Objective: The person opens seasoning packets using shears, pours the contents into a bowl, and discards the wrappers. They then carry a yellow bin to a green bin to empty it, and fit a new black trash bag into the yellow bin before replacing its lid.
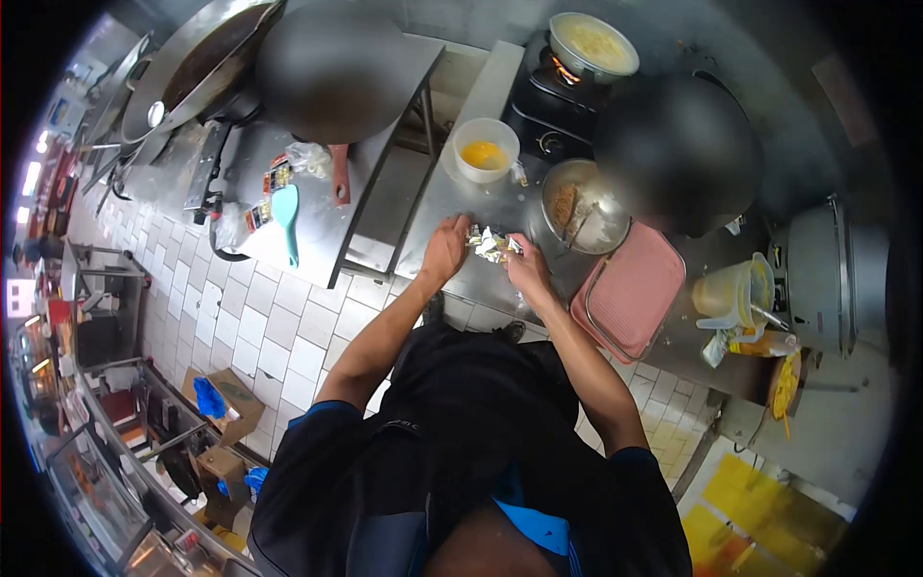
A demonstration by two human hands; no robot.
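Note:
Between my two hands is a small, crumpled, shiny silver foil packet [491,244] with some yellow on it, held over the steel counter's front edge. My left hand [446,248] is closed at the packet's left end. On its right end, my right hand [527,267] pinches with thumb and fingers. Beyond the packet stands a white tub [484,152] with yellow liquid in it. Right of that, a steel bowl [586,208] holds a brown block and whitish matter. What is inside the packet cannot be made out.
A pot [594,48] sits over a lit flame on the black stove [553,106]. To the right are a pink tray [635,293] and a plastic jug [733,291]. A turquoise spatula [286,216] lies on the left table. Two dark round areas are blurred.

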